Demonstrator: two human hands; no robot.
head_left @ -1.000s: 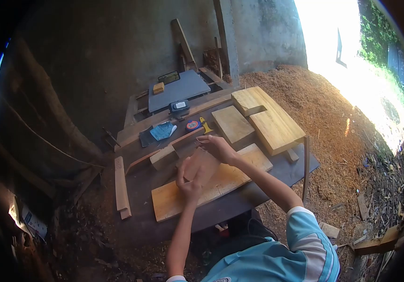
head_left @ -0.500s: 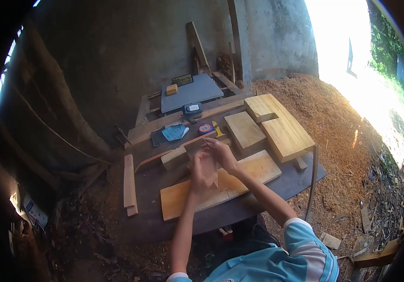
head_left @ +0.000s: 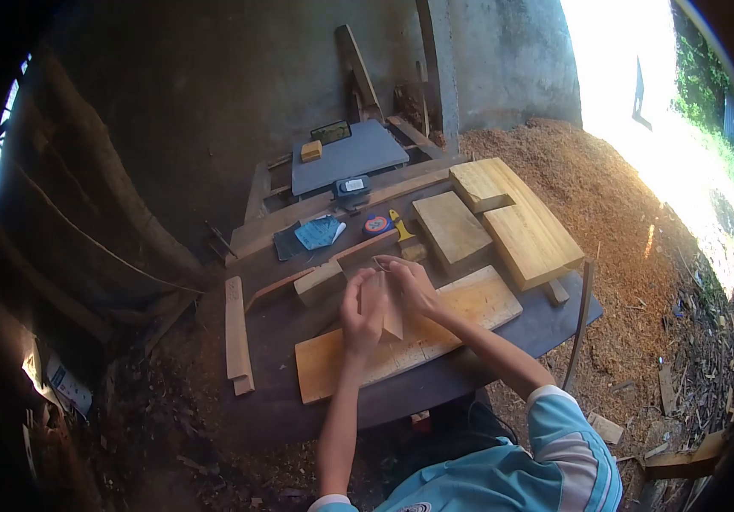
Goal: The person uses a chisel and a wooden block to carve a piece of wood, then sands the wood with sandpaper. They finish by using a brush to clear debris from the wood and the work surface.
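My left hand (head_left: 361,313) is closed around a small reddish-brown wooden block (head_left: 391,324), held tilted above the bench. At the block's upper end, the bent fingers of my right hand (head_left: 409,284) pinch a thin, curled piece whose kind I cannot make out. Beneath both hands a long pale board (head_left: 478,299) lies across the near side of the dark bench top (head_left: 273,405). Just beyond my left hand is a short wooden block (head_left: 319,282). A tape measure (head_left: 377,224) and a yellow-handled tool (head_left: 401,227) lie past my right hand.
Right of my hands are a thick block (head_left: 452,229) and a notched board (head_left: 533,243). Blue sheets (head_left: 319,231) and a dark boxy device (head_left: 352,188) lie farther back. A narrow strip (head_left: 236,337) lies at the left edge. Sawdust (head_left: 623,247) covers the ground at right.
My left fingers have risen along the wooden block, and my right hand has shifted slightly right and down at its upper end. The camera view has shifted slightly.
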